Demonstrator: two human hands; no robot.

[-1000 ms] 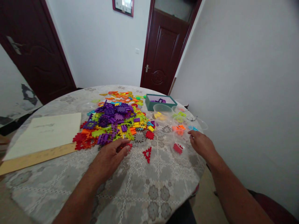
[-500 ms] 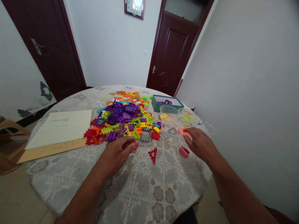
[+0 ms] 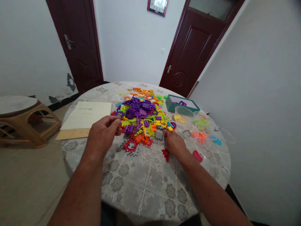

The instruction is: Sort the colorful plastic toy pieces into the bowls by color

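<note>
The left hand [image 3: 102,135] is pinching beside the heap of plastic building pieces [image 3: 143,117], the right hand [image 3: 175,142] curling at its near edge. Whether either is gripping a piece, I cannot tell.

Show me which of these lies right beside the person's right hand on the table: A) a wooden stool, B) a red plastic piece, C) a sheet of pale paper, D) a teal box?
B. The red plastic piece lies on the tablecloth just beside the right hand; the other things are farther off.
</note>
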